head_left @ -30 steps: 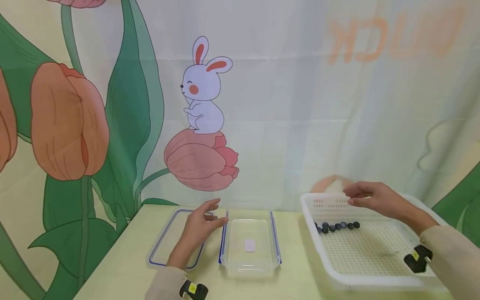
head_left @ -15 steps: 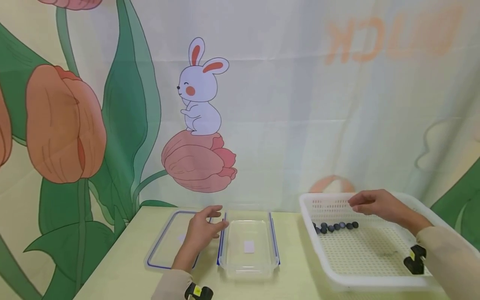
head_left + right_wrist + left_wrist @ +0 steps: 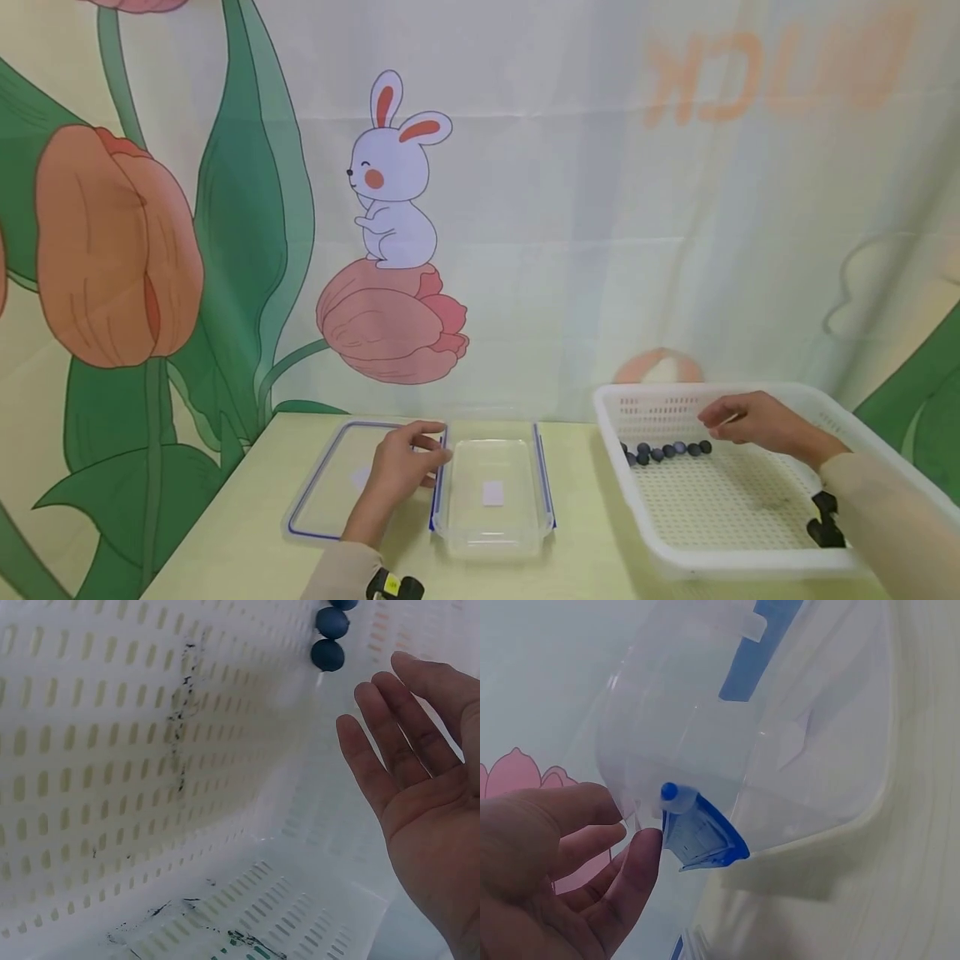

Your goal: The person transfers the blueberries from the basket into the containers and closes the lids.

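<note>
My left hand (image 3: 400, 458) is at the left rim of a clear plastic food container (image 3: 492, 533) with blue-edged locking flaps. In the left wrist view, thumb and fingers (image 3: 640, 859) pinch the rim at its corner, beside a blue-edged flap (image 3: 705, 834). Over a white perforated basket (image 3: 720, 560), my right hand (image 3: 757, 423) hovers with fingers slightly bent and nothing in them. A row of blueberries (image 3: 667, 452) lies at the basket's far left, just left of the right fingertips. Two of these blueberries (image 3: 328, 655) show close to the fingers in the right wrist view.
Left of the container, a clear lid (image 3: 322, 492) with a blue seal lies flat on the pale yellow table (image 3: 581, 508), partly behind the left hand. A printed curtain (image 3: 525, 250) with tulips and a rabbit hangs behind the table.
My right hand has lowered into the basket toward the blueberries. My left hand has come down to the container's rim, its index finger and thumb drawing closer together. The head view has shifted slightly right.
</note>
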### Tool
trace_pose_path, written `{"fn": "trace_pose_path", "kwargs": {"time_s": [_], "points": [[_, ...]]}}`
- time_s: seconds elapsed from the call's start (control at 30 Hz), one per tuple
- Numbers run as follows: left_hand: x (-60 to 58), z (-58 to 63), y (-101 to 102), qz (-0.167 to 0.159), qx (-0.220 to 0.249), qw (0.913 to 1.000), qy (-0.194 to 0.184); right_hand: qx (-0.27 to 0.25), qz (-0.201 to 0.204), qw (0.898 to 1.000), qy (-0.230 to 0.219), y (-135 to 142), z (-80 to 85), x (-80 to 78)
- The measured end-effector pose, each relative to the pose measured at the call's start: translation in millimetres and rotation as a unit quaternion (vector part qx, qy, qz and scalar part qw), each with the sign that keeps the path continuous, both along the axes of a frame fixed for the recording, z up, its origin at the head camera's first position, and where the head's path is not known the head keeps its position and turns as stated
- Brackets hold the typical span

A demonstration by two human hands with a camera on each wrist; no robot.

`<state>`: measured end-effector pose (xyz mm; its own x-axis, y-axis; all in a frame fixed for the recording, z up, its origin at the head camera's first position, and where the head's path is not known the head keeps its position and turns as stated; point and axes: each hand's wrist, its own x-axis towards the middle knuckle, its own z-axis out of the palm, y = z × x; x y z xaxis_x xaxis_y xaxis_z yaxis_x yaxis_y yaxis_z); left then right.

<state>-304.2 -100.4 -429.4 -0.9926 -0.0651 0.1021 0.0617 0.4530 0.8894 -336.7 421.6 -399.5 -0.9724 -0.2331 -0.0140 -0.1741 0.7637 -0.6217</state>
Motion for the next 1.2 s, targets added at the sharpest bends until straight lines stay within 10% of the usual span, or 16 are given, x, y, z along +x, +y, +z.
{"fn": "trace_pose_path", "kwargs": {"time_s": [0.37, 1.2], "points": [[1.6, 1.7, -3.2, -0.005, 0.037, 0.9990, -0.024, 0.004, 0.055, 0.998, -0.005, 2.5, -8.5, 0.0], [3.6, 0.8, -3.0, -0.008, 0.051, 0.9980, -0.037, 0.062, 0.009, 0.998, 0.019, -3.7, -3.0, -0.2]]}}
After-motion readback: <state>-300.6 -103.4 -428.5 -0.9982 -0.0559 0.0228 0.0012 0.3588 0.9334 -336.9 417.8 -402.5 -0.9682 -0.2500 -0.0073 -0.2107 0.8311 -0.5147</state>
